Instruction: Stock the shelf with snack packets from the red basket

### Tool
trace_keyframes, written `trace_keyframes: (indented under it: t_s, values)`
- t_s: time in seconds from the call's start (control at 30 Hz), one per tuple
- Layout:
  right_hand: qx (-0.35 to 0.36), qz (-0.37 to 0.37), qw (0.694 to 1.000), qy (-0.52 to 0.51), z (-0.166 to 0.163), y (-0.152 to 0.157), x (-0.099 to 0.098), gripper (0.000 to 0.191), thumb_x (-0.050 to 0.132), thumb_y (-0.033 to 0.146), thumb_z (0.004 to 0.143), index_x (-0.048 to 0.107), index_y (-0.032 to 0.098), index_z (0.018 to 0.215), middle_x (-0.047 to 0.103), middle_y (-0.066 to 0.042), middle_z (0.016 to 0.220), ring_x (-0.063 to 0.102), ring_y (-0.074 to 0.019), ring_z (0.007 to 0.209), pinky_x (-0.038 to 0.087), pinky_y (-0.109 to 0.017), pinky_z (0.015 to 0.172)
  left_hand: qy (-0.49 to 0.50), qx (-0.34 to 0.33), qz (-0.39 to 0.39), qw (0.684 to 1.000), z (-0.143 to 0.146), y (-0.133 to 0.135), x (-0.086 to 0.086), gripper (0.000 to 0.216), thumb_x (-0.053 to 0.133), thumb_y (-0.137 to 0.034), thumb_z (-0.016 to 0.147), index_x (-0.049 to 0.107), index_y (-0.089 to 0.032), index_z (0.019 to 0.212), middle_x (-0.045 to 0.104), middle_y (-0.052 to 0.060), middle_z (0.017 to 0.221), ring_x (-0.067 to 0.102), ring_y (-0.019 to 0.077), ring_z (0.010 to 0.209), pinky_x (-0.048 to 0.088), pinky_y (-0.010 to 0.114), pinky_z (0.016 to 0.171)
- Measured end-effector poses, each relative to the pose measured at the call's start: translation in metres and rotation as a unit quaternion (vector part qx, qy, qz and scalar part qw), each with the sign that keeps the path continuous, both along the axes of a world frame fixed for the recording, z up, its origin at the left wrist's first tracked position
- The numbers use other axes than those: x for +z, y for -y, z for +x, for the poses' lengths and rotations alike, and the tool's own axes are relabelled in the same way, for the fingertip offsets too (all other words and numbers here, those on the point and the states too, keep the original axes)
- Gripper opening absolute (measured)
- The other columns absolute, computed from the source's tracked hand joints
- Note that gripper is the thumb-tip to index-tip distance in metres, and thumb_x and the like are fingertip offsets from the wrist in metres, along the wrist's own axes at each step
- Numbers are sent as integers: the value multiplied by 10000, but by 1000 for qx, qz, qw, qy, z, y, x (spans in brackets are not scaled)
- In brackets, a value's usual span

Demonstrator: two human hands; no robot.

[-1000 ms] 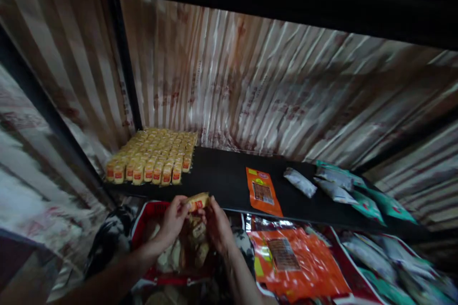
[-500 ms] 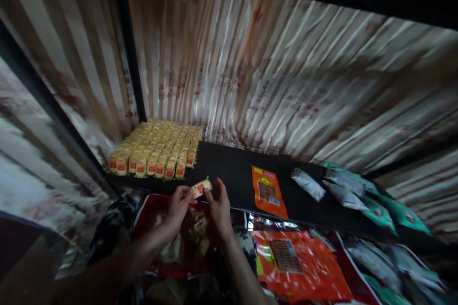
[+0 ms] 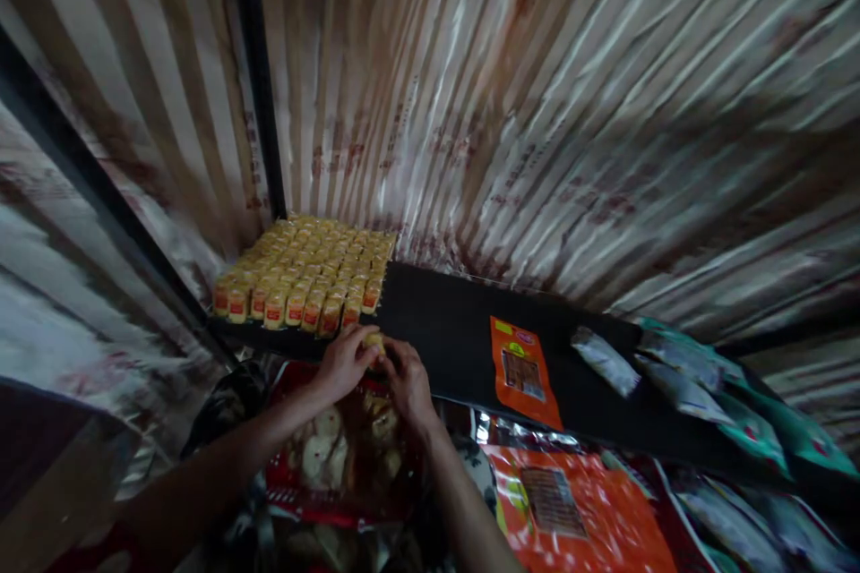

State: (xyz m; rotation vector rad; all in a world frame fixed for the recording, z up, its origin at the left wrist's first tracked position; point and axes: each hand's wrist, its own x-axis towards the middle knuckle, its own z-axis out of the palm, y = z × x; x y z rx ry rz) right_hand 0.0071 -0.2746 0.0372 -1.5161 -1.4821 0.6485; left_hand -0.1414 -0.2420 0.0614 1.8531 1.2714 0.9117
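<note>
Between my two hands is a small yellow snack packet (image 3: 374,341), mostly covered by the fingers. My left hand (image 3: 344,367) is closed on its left side, and the fingers of my right hand (image 3: 407,380) pinch it from the right. Both hands are just above the front edge of the black shelf (image 3: 430,322). Rows of similar yellow packets with red labels (image 3: 313,264) stand close together on the shelf's left end, just beyond my left hand. Below my wrists is a red basket (image 3: 315,508) with pale, wrapped pieces inside.
An orange packet (image 3: 524,372), a silvery packet (image 3: 606,360) and several green-and-white packets (image 3: 749,430) lie farther right on the shelf. Larger orange packs (image 3: 584,501) fill a container at lower right. A dark metal post (image 3: 259,72) rises behind the rows.
My hands have drawn closer together around the packet, which has turned so its red label no longer shows. The camera view has shifted slightly, moving the scene.
</note>
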Motion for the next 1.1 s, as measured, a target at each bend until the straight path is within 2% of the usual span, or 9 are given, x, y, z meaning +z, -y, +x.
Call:
trace_keyframes:
  t_s: [0.13,0.33,0.43,0.57,0.8,1.1]
  values:
    - [-76,-28,993,-81,2,-25,-19,326,561,354,777,654,183,1039,680,-79,1009,603,-223,941,453,-366,891,43,58,33,997,2,1,-18,432,446,-222,838,483,-182,1267,515,120,1220,626,162,898,500,335,893]
    - [-114,-41,984,-128,-10,-66,-40,343,556,380,774,629,184,1045,682,-63,1006,606,-197,922,454,-317,871,25,16,27,999,13,5,-58,431,411,-140,814,496,-197,1233,475,123,1303,630,158,920,513,346,906]
    - [-125,-43,984,-119,-17,-80,-45,354,544,383,777,632,179,1052,682,-70,1001,606,-194,918,452,-303,861,23,23,18,999,18,-1,-73,444,403,-126,806,494,-162,1240,470,149,1332,592,206,1068,482,388,965]
    - [-134,-43,985,-103,-22,-91,-50,402,533,399,771,626,148,1072,671,-95,1010,609,-203,914,452,-317,866,33,29,12,999,25,-9,-87,489,416,-118,791,472,-132,1277,476,159,1363,442,257,1288,369,453,1084]
    - [-136,-25,985,-105,-26,-93,-52,390,533,388,776,620,160,1081,655,-99,1056,601,-206,956,454,-326,892,102,46,-47,993,32,-8,-99,592,402,-99,775,387,-117,1367,424,150,1438,381,231,1346,283,424,1144]
    - [-127,-31,983,-130,-28,-88,-54,346,515,314,780,611,160,1075,668,-91,1044,618,-201,949,464,-337,903,198,39,-121,972,37,-16,-96,727,427,-55,706,339,-164,1418,326,91,1509,287,204,1396,178,409,1182]
